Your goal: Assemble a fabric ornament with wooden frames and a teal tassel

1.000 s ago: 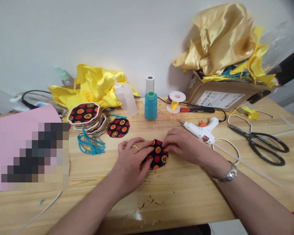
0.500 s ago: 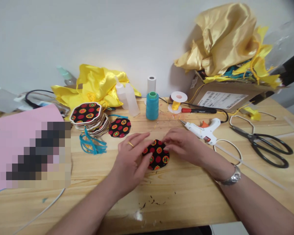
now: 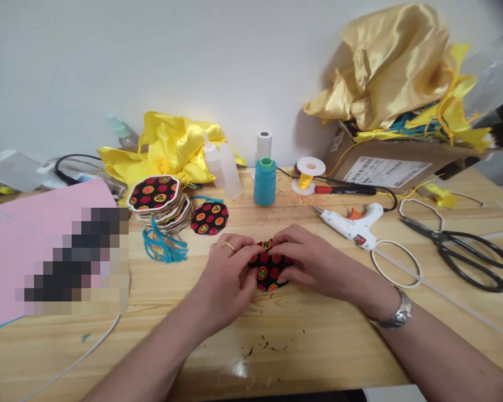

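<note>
A small black fabric piece with red and yellow dots (image 3: 266,272) lies on the wooden table (image 3: 327,346) in front of me. My left hand (image 3: 228,273), with a ring, presses on its left side with curled fingers. My right hand (image 3: 308,262) covers its upper right edge, fingers pinched on the fabric. Both hands meet over the piece and hide much of it.
A stack of matching fabric-covered pieces (image 3: 159,202) and one loose piece (image 3: 209,217) lie to the left, by teal cords (image 3: 163,245). A glue gun (image 3: 352,224), white ring (image 3: 396,262), scissors (image 3: 465,251), teal thread cone (image 3: 264,181), bottles, yellow fabric (image 3: 171,145) and a cardboard box (image 3: 385,162) surround them. Pink paper (image 3: 29,223) lies left.
Both hands have closed in over the dotted piece, covering more of it; the right hand's fingers now fold down over its top edge. The camera shifted slightly.
</note>
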A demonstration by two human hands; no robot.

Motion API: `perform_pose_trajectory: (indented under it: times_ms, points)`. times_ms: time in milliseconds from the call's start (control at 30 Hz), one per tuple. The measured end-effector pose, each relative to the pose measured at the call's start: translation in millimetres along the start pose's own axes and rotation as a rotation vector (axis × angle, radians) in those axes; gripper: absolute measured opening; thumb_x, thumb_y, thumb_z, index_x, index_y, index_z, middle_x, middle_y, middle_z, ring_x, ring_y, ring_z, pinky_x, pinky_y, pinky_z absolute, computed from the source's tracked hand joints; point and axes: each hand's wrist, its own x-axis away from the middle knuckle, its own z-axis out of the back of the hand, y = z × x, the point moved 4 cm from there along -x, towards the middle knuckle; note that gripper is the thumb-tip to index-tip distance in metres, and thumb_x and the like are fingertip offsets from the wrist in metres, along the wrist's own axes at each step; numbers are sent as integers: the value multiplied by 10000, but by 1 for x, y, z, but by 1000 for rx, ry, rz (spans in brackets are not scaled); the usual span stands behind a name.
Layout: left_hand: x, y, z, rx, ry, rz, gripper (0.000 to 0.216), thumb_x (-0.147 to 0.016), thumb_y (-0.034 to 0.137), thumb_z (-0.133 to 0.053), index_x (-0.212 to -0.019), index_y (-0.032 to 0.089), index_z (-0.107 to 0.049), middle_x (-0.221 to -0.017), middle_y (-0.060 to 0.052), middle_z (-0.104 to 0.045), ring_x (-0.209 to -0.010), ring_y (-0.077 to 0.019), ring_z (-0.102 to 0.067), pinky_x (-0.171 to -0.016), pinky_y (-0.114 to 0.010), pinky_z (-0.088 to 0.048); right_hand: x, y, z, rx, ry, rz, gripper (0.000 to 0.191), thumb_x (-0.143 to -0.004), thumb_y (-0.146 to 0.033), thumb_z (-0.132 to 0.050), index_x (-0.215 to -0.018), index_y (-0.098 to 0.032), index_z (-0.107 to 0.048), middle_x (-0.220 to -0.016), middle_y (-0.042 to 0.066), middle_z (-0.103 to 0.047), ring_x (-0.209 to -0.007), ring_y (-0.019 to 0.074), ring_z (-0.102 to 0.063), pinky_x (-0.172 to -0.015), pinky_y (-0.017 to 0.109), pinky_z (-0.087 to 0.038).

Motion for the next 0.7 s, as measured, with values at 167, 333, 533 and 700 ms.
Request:
perform_pose_trajectory:
  times_ms: [167,333,533,700]
  points:
    - [0,0,0,-37,-74,35,358,-712,56,-527,-1044,182,-582,-1059,-76,-580,-1023,-244,-481,-904,-465,-413,-1,1,-2,-11,-16,-10,256,-805,-205,-646,-1060,-207,-628,-1071,65,-585,-981,189,-499,-851,341,-451]
    - [-1,-2,-2,-79,-107,59,326,-710,66,-518,-1000,192,-594,-1060,-65,-595,-1030,-251,-478,-911,-480,-391,-1,3,-5,-5,-24,-18,239,-794,-182,-652,-1032,-190,-632,-1081,67,-580,-995,188,-498,-866,337,-446]
    - [-1,-2,-1,-73,-144,73,332,-730,98,-518,-1044,188,-576,-1087,-67,-585,-1069,-255,-461,-945,-487,-358,-2,3,-5,-8,-24,-14,238,-792,-178,-653,-1028,-190,-629,-1089,67,-573,-996,190,-499,-864,336,-448]
    - [0,3,1,-41,-169,104,443,-762,223,-574,-1190,192,-464,-1167,-98,-517,-1116,-281,-420,-945,-499,-362,-1,2,-4,-31,-36,-15,243,-815,-221,-637,-1057,-200,-623,-1081,67,-568,-1006,192,-503,-876,339,-448]
